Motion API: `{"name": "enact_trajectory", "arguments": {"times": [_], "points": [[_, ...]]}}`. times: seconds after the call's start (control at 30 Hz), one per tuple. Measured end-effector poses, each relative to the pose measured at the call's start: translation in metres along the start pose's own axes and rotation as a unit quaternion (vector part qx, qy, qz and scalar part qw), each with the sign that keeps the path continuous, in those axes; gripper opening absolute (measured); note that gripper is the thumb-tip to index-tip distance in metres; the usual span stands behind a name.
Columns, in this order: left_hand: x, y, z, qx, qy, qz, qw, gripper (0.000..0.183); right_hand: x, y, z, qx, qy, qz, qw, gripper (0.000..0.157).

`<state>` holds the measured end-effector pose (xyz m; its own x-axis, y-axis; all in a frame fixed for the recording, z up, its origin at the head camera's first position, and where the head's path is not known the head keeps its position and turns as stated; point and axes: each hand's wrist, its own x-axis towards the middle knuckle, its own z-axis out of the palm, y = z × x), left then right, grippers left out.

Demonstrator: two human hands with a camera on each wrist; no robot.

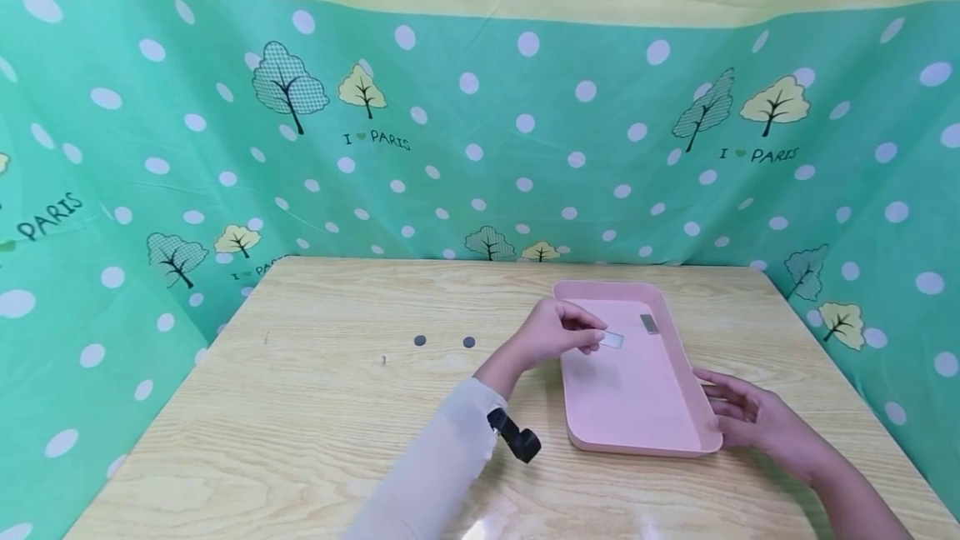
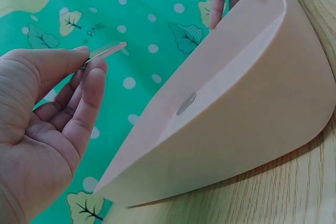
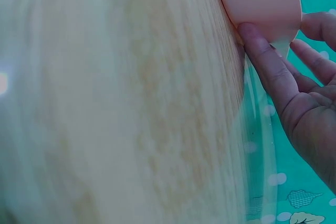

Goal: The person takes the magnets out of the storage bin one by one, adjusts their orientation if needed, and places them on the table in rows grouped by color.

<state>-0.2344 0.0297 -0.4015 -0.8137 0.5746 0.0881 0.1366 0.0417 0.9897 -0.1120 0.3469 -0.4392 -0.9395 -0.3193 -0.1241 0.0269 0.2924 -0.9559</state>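
Backdrop: green dotted curtain (image 1: 427, 215) behind a wood-grain desk (image 1: 262, 440).
Left hand (image 1: 555, 330): pinches a thin plate (image 1: 613, 340) by 1 end, above the pink tray (image 1: 637, 419).
Right hand (image 1: 761, 419): thumb and fingers hold the tray's near right corner.
Tray contents: 1 grey plate (image 1: 648, 323), toward the far right.
Loose items: 2 dark discs (image 1: 420, 341), left of the tray.
Handling: thin plate judged light, stiff, slippery, possibly brittle; grip by opposite edges, without bending.

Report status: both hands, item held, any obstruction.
Left hand pinches small, flat, shiny silvery rectangular piece over shallow pink rectangular tray. Right hand touches tray's right side. Another silvery piece inside. No obstruction visible.
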Motion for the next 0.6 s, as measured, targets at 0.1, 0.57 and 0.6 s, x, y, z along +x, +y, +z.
{"name": "enact_trajectory", "arguments": {"times": [0.1,0.57,0.6], "points": [[-0.002,0.000,-0.003,0.001,-0.001,0.003,1.0000,0.010,0.000,-0.001,0.000,0.004,0.000,0.004,1.000,0.065],[-0.014,-0.001,-0.012,-0.007,0.006,0.009,0.9999,0.011,0.001,0.003,-0.003,0.025,-0.018,0.002,1.000,0.061],[-0.015,-0.001,-0.012,-0.008,0.008,0.009,0.9999,0.011,0.001,0.003,-0.004,0.025,-0.018,0.001,1.000,0.061]]}}
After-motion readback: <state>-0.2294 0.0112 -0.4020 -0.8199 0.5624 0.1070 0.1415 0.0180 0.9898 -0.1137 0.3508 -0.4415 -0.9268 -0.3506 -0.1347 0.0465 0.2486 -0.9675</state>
